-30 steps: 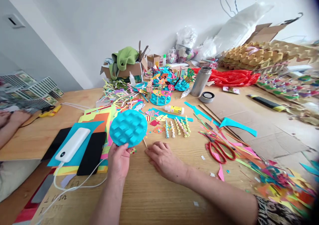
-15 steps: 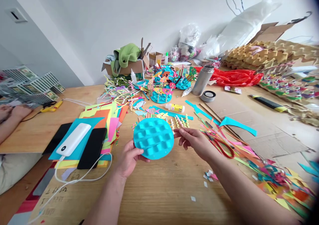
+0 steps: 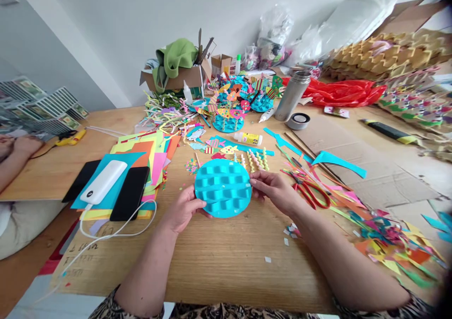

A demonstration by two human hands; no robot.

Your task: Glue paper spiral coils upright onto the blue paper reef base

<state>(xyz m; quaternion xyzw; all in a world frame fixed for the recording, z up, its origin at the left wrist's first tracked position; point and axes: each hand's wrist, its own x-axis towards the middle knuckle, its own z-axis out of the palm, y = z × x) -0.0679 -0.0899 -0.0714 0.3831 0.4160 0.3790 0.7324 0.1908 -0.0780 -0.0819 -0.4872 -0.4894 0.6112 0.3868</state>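
The turquoise disc (image 3: 223, 188), a round of painted egg-tray card with rows of bumps, is in front of me just above the worktop (image 3: 219, 262), bumpy face up. A second ago it was off at my ten o'clock over the coloured paper stack (image 3: 155, 156), with only my left hand (image 3: 183, 208) on it. My right hand (image 3: 273, 192) lay flat on the wood then. Now I have brought the disc to the middle and both hands grip it: the left pinches the rim at eight o'clock, thumb on top, and the right has closed its fingertips on the rim at three o'clock. So it is steadied from both sides, not dangling from one. Whether my right fingers also hold something thin, I cannot tell.

Just past the disc at twelve o'clock stand the spiral-wrapped sticks (image 3: 256, 159) and paper fish (image 3: 229, 149), with the glue bottle (image 3: 249, 138) beyond. The red scissors (image 3: 310, 189) lie at three o'clock beside my right hand. At nine o'clock are the white power bank (image 3: 103, 181) and a black phone (image 3: 130, 192). Another person's hand (image 3: 21, 144) rests at the far left.
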